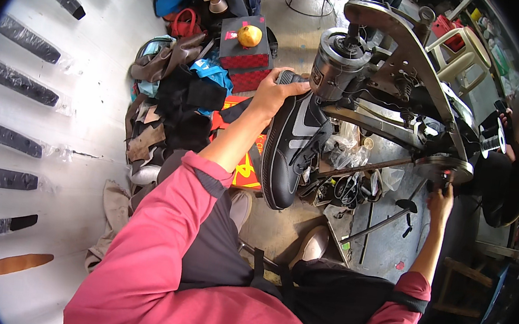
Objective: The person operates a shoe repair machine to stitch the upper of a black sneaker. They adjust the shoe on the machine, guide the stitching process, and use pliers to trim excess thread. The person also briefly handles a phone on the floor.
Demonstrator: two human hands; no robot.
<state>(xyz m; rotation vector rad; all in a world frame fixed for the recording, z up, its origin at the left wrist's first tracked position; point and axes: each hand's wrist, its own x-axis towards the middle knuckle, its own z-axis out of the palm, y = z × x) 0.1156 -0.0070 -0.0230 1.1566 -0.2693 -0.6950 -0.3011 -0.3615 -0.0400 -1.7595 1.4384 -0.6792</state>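
My left hand (279,91) grips the heel end of a black shoe (291,159) with grey trim and laces, held toe downward at the metal cylindrical head (333,62) of a sewing machine (398,44). The shoe's heel is against the lower part of that head, though exact contact is unclear. My right hand (439,200) is closed on a small red-and-black handle (445,176) on the machine's round handwheel (427,166). A spool of thread (493,137) sits to the right of the wheel. My forearms are in pink sleeves.
Scraps (182,116) and stacked dark boxes (240,55) with a yellow fruit (249,36) lie behind my left arm. A red box (248,175) lies below. Cream stool (457,56) stands back right. Another person (518,164) is at the right. Strips (21,80) lie on the pale left surface.
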